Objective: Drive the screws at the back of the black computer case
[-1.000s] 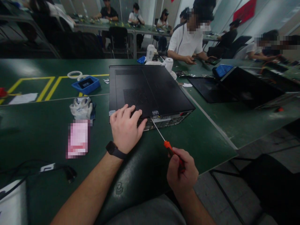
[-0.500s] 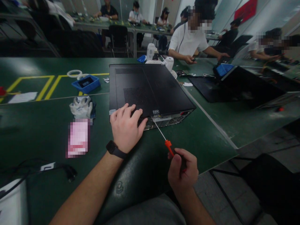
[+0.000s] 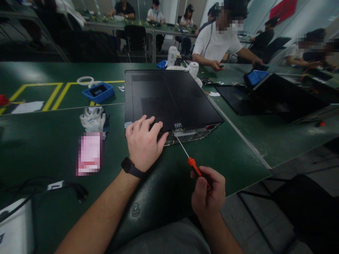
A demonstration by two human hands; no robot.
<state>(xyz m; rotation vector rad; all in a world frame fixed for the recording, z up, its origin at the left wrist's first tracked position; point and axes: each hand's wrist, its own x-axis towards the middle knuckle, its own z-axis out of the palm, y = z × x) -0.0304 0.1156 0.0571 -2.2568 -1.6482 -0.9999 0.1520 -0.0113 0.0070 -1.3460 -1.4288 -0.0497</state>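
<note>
Screwdriver, gripped in right fingers, angled forward

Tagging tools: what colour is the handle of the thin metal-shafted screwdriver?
Screwdriver handle is orange-red with darker parts; head view shows it best.

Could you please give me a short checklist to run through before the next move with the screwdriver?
Left hand on the computer case: ok, fingers spread along its near edge.
Right hand holding the screwdriver: ok, by its orange handle.
Screwdriver shaft reaching the case's near side: ok.
Tip seated properly: cannot tell, too small to see.
Hands gloved: not ok, both bare; a glove lies on the table.
</note>
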